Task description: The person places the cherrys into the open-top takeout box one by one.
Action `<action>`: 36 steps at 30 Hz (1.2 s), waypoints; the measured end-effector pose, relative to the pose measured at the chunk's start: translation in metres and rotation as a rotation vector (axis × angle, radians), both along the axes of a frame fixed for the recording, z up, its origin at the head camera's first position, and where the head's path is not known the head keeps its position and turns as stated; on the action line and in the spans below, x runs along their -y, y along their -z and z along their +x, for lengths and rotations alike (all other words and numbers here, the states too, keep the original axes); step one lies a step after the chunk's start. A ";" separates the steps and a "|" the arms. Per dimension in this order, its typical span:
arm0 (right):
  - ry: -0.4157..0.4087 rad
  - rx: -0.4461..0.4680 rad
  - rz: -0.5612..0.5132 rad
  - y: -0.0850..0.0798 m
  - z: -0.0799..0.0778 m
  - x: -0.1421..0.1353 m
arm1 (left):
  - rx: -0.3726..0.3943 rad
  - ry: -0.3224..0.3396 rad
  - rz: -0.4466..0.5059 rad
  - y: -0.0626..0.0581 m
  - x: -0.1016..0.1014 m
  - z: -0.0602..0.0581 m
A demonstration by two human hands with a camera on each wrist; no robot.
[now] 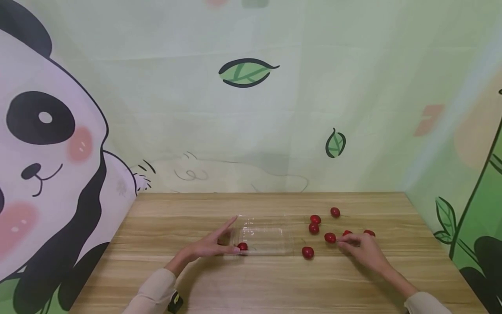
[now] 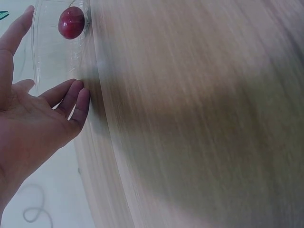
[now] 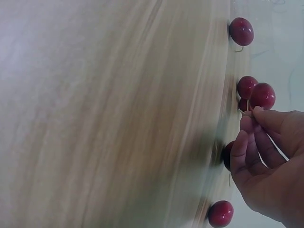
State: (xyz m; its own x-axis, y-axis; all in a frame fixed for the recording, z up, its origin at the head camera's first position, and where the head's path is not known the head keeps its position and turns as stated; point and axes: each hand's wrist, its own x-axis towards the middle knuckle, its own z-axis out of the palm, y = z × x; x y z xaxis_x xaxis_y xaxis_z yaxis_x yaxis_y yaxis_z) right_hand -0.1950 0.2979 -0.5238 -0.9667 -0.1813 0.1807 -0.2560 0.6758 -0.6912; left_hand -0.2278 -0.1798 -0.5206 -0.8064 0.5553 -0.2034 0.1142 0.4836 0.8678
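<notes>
A clear plastic container [image 1: 262,240] lies on the wooden table, with one red cherry [image 2: 71,23] inside near its front left corner. At its left end is my left hand [image 1: 211,244], digits spread and touching the edge. My right hand [image 1: 362,249] pinches a cherry [image 3: 262,96] by its stem between thumb and fingertips. That cherry hangs just left of the fingertips in the head view. Behind and under the right hand, two more cherries are partly hidden, one of them a red cherry [image 1: 369,233] at the far right.
Between container and right hand lie several loose cherries: a front cherry [image 1: 307,252], two touching ones including an upper cherry [image 1: 315,219], and a back cherry [image 1: 335,212]. The table [image 1: 251,283] ends at a printed cloth backdrop [image 1: 251,131]. A small black object [image 1: 175,302] is by the left sleeve.
</notes>
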 end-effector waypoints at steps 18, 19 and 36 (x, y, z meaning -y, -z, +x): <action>0.040 0.028 0.015 -0.009 -0.005 0.012 | 0.003 0.007 0.002 -0.003 0.000 0.000; 0.036 0.027 0.006 -0.009 -0.005 0.013 | 0.004 0.010 0.003 -0.003 0.000 0.000; -0.062 0.057 -0.119 -0.015 -0.018 0.041 | -0.005 0.016 -0.007 -0.001 0.001 -0.006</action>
